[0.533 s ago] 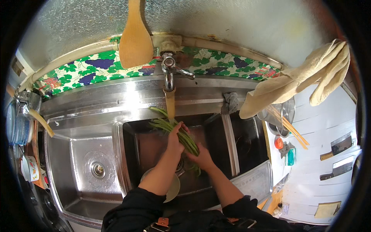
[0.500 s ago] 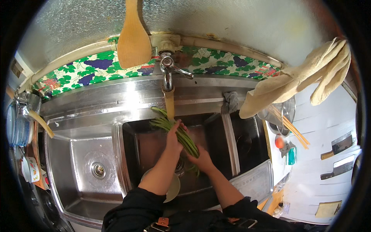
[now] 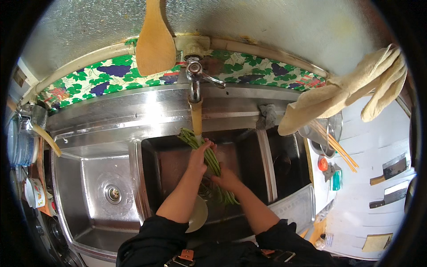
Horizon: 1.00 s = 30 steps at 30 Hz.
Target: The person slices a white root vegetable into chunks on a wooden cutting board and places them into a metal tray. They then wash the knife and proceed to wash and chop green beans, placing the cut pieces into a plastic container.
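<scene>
A bunch of long green vegetable stalks (image 3: 212, 161) slants across the middle sink, its upper end under the faucet's yellowish hose (image 3: 196, 118). My left hand (image 3: 199, 156) is closed round the upper part of the bunch. Lower down, my right hand (image 3: 227, 179) grips the stalks from the right, its fingertips partly hidden. The loose lower ends fan out below it. What looks like water runs from the hose onto the upper stalks. Partly behind my left forearm, a pale round bowl (image 3: 198, 216) sits in the same sink (image 3: 160, 147).
The left sink basin (image 3: 100, 178) has a drain. A dark narrow basin (image 3: 284, 164) lies to the right, with a clear plastic tray (image 3: 293, 207) at its near end. Cloth gloves (image 3: 342, 95) hang above a strainer (image 3: 331, 129). Two cleavers (image 3: 393, 169) lie far right. A wooden spatula (image 3: 155, 49) hangs beside the faucet (image 3: 194, 73).
The bunch has turned steeper, and its lower ends now spread further down and right. My right hand has shifted slightly left along the stalks, while my left hand stays near the hose.
</scene>
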Motion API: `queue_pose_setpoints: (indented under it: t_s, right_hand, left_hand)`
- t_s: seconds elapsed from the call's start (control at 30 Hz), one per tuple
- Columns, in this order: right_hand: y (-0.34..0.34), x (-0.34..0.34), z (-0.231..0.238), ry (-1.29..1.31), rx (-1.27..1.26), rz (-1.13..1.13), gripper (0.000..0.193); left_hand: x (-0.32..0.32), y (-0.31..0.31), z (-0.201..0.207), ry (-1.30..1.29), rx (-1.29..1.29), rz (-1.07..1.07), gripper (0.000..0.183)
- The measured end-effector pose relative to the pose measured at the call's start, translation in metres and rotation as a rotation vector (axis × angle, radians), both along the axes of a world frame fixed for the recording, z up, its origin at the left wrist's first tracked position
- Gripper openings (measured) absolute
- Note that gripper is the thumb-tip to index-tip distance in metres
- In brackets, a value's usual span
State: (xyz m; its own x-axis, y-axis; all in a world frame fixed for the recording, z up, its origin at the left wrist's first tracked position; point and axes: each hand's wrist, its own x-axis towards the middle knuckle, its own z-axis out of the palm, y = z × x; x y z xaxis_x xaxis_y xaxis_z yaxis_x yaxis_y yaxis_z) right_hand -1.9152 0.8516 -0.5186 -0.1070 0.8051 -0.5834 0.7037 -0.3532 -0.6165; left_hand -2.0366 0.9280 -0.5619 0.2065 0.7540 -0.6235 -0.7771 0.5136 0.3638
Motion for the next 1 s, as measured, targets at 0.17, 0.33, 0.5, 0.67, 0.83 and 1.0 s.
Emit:
queue_pose_setpoints:
  t_s: [0.17, 0.33, 0.5, 0.67, 0.83, 1.0]
  right_hand:
    - [0.068, -0.006, 0.088, -0.008, 0.526, -0.059, 0.071]
    - [0.109, -0.045, 0.212, -0.156, 1.227, 0.123, 0.061]
    - [0.108, -0.065, 0.255, -0.576, 0.980, 0.237, 0.045]
    - [0.094, -0.079, 0.237, -0.426, 1.110, 0.305, 0.034]
    - [0.073, -0.034, 0.193, 0.161, 0.792, 0.008, 0.025]
    - [-0.026, 0.004, 0.116, 0.304, 0.616, -0.170, 0.025]
  left_hand:
    - [0.000, 0.010, 0.006, -0.097, -0.061, 0.158, 0.017]
    - [-0.014, 0.033, 0.019, -0.238, -0.011, 0.258, 0.017]
    - [-0.028, 0.040, 0.007, -0.225, 0.031, 0.324, 0.015]
    - [-0.026, -0.004, 0.040, -0.132, -0.057, 0.208, 0.018]
    - [-0.038, -0.076, 0.039, -0.124, 0.056, -0.043, 0.019]
    - [-0.015, -0.127, 0.087, 0.040, 0.251, -0.254, 0.018]
